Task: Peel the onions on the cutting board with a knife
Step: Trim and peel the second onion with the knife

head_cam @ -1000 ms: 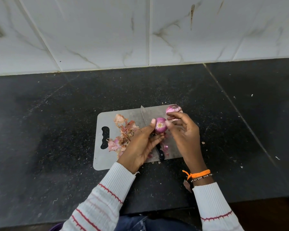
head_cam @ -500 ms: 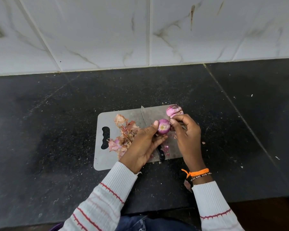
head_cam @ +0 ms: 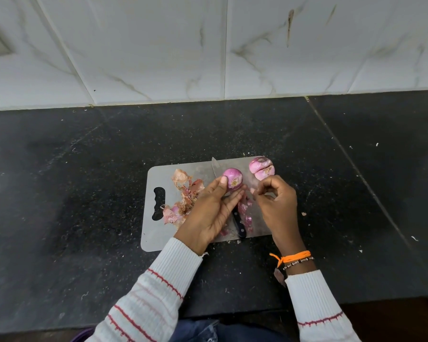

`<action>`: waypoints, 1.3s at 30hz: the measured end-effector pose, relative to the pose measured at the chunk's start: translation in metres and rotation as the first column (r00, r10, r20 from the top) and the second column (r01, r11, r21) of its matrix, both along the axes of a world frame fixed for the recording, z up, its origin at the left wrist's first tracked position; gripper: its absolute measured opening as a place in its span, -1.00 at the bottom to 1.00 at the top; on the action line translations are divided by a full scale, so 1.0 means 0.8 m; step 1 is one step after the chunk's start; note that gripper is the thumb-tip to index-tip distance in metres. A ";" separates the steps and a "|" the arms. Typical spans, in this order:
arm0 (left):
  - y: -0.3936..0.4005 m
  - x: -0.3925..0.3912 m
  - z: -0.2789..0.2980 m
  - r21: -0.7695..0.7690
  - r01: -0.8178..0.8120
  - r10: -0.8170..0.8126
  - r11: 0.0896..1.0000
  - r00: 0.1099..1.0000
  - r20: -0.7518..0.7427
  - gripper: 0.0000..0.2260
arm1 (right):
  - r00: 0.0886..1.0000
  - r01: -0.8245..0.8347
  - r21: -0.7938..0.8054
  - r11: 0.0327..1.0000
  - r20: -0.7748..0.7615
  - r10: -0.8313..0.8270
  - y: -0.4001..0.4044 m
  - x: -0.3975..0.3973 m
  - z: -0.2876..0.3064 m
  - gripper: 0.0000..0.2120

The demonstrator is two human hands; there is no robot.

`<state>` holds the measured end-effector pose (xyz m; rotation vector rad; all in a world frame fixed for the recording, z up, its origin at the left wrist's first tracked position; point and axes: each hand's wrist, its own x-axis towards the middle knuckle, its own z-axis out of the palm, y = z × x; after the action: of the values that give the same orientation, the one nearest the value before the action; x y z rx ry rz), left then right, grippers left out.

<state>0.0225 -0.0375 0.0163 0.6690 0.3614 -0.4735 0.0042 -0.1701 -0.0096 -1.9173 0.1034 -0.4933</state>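
Gripping a peeled onion at frame centre, left hand fingers curl round it. Right hand just beside, fingertips pinched together, on what, can't tell. Second onion on cutting board upper right corner; knife lies between hands; peels left.

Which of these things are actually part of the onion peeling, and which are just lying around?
Part of the job:
held onion
second onion
knife
cutting board
left hand
right hand

Just lying about:
peel scraps
counter
wristbands
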 end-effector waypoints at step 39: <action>-0.011 -0.009 -0.015 0.610 0.008 -0.210 0.792 0.942 0.261 -0.78 | 0.925 0.271 0.202 0.941 -0.324 -0.197 -0.057 -0.010 -0.007 -0.67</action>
<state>0.0156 -0.0465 0.0041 1.3845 0.1588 -0.3475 -0.0040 -0.2158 -0.0149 -1.7312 0.5753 -0.3268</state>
